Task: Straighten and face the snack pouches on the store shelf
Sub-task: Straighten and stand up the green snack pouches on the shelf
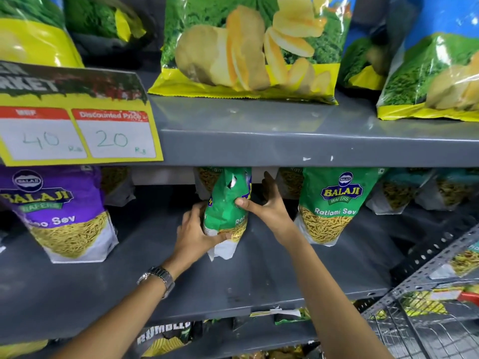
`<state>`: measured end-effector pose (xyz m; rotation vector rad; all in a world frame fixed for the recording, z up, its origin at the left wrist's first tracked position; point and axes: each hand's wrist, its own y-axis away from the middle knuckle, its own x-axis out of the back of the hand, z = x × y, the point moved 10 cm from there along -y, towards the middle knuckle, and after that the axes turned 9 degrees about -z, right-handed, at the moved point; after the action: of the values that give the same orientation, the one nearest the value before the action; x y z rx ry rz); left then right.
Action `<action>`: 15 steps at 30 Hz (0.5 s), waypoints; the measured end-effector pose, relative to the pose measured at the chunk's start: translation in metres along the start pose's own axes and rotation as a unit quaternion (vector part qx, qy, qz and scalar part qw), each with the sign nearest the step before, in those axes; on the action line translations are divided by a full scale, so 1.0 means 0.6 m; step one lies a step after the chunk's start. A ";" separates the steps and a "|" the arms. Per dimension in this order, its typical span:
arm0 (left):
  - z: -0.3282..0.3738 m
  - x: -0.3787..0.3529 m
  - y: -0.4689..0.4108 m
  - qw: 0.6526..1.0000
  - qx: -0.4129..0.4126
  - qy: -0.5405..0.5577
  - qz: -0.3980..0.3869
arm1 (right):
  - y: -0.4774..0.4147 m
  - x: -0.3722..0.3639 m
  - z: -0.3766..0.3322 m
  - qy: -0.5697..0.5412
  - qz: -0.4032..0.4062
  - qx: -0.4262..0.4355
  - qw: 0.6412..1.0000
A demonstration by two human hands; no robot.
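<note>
A green Ratlami Sev pouch (225,213) stands crumpled and turned sideways in the middle of the grey middle shelf (181,286). My left hand (195,234) grips its lower left side, thumb across the bottom front. My right hand (267,206) holds its right edge, thumb pressed on the front, fingers spread behind. A second green Ratlami Sev pouch (334,206) stands upright facing front to the right. A purple Balaji sev pouch (59,213) stands facing front at the left. More pouches (290,182) sit behind in shadow.
The upper shelf (285,141) overhangs close above the pouches and carries large chip bags (248,47). A yellow price card (77,125) hangs at the upper left. A wire basket (414,327) and a slotted metal upright (435,260) stand at the lower right.
</note>
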<state>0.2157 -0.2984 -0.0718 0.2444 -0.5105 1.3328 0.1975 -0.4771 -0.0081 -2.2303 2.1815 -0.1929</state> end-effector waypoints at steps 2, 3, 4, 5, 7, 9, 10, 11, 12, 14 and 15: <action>0.007 0.005 -0.005 0.999 -0.017 -0.035 -0.020 | -0.007 -0.005 0.013 -0.016 -0.022 -0.016 0.999; 0.005 0.006 -0.009 0.999 -0.024 -0.032 -0.031 | -0.010 -0.006 0.021 -0.024 -0.029 -0.025 0.999; 0.000 0.008 -0.013 0.999 -0.027 -0.018 -0.044 | -0.011 -0.006 0.025 -0.028 -0.033 -0.028 0.999; -0.004 0.010 -0.017 0.998 -0.029 -0.004 -0.061 | -0.013 -0.004 0.029 -0.027 -0.036 -0.027 0.999; -0.010 0.014 -0.024 0.995 -0.041 0.003 -0.093 | -0.013 0.002 0.034 -0.020 -0.047 -0.034 0.998; -0.012 0.022 -0.030 0.991 -0.051 0.035 -0.117 | -0.014 0.010 0.040 -0.011 -0.066 -0.040 0.997; -0.014 0.025 -0.033 0.989 -0.049 0.065 -0.127 | -0.013 0.016 0.043 -0.001 -0.070 -0.044 0.997; -0.020 0.028 -0.034 0.987 -0.044 0.088 -0.130 | -0.013 0.024 0.045 0.010 -0.066 -0.050 0.997; -0.022 0.031 -0.034 0.985 -0.040 0.113 -0.127 | -0.011 0.030 0.043 0.023 -0.056 -0.049 0.997; -0.029 0.028 -0.027 0.981 -0.028 0.151 -0.118 | -0.008 0.036 0.038 0.049 -0.027 -0.033 0.998; -0.030 0.020 -0.022 0.978 -0.022 0.169 -0.122 | -0.008 0.037 0.039 0.063 -0.014 -0.026 0.998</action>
<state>0.2344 -0.2828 -0.0799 0.0392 -0.2135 1.0924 0.2051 -0.5009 -0.0293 -2.3387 2.2416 -0.2888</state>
